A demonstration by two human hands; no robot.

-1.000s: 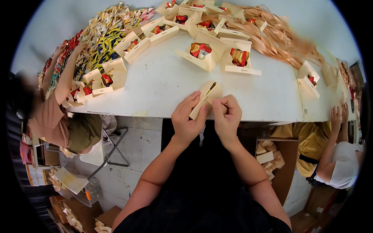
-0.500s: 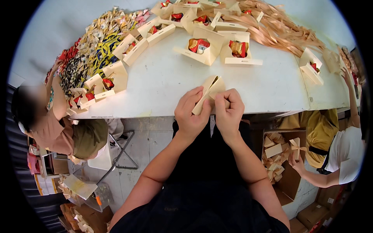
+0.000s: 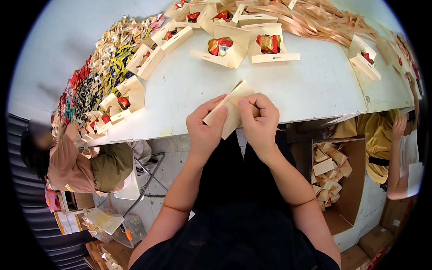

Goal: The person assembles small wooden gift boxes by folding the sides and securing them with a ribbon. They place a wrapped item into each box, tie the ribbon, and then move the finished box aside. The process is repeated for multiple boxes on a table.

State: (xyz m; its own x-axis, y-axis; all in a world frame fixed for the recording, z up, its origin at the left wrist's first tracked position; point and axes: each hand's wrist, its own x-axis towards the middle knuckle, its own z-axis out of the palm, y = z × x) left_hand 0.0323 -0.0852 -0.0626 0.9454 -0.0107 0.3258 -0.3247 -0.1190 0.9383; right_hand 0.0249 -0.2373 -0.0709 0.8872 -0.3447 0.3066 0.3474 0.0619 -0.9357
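At left, a person [image 3: 74, 166] is beside the table [image 3: 175, 99]. Farther is a pile of packets [image 3: 110, 49], then open boxes [image 3: 151, 65] with red packets [image 3: 123, 103] inside. In the middle, at the near table edge, the left hand [image 3: 204, 126] grasps the left side of a folded card [image 3: 232, 110], and the fingers of the right hand [image 3: 262, 120] pinch its right side. Ribbons [image 3: 317, 24] lie far right; near right, a carton [image 3: 353, 189] holds small boxes [image 3: 324, 167].
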